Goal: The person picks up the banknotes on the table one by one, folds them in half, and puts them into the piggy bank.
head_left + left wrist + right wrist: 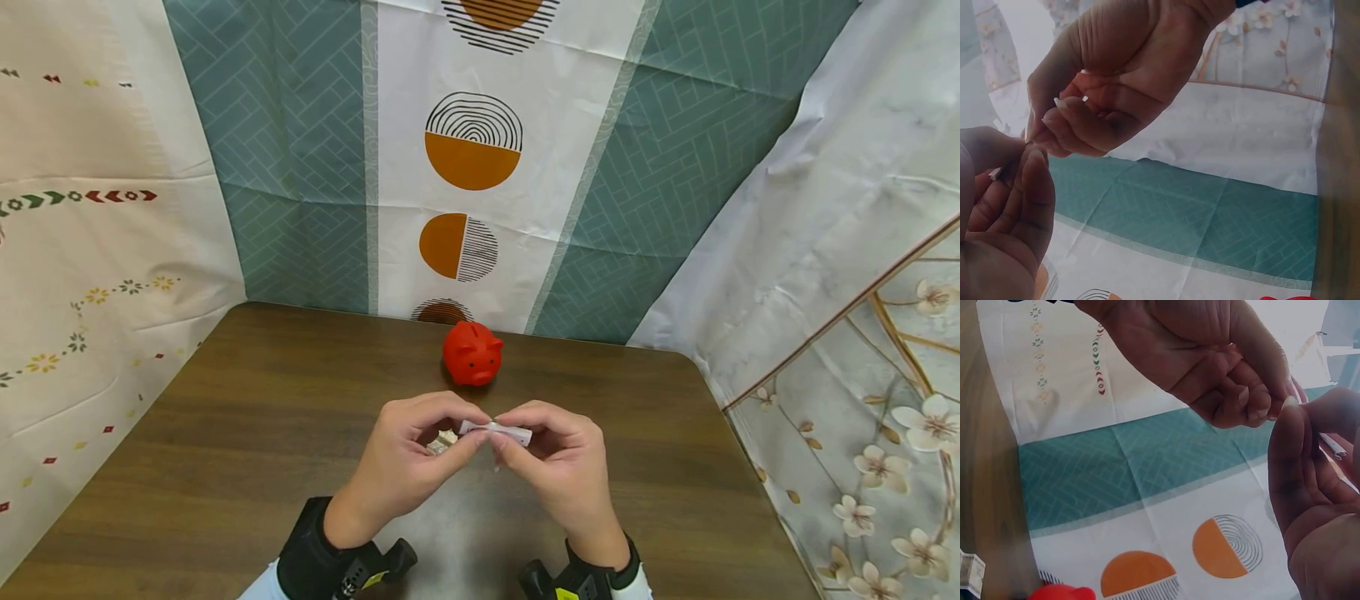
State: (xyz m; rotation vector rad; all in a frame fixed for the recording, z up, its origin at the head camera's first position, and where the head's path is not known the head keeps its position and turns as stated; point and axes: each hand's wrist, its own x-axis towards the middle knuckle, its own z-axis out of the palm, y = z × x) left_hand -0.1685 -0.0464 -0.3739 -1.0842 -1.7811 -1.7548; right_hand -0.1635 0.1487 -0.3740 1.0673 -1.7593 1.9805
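Between both hands is a thin, folded strip of whitish paper (517, 434), held roughly level above the table. My left hand (408, 450) pinches its left part between thumb and forefinger. My right hand (558, 454) pinches it near the middle and right, so the two sets of fingertips meet. In the right wrist view, one end of the paper strip (1335, 447) shows past the fingers. A small, pale, printed folded piece (442, 442) appears through the gap in the left hand, partly hidden. Behind the hands stands a red piggy bank (472, 354).
The brown wooden table (225, 442) ends at a green and white patterned curtain (300, 167) behind the piggy bank. More cloth hangs at both sides, including a floral curtain (847, 467) on the right.
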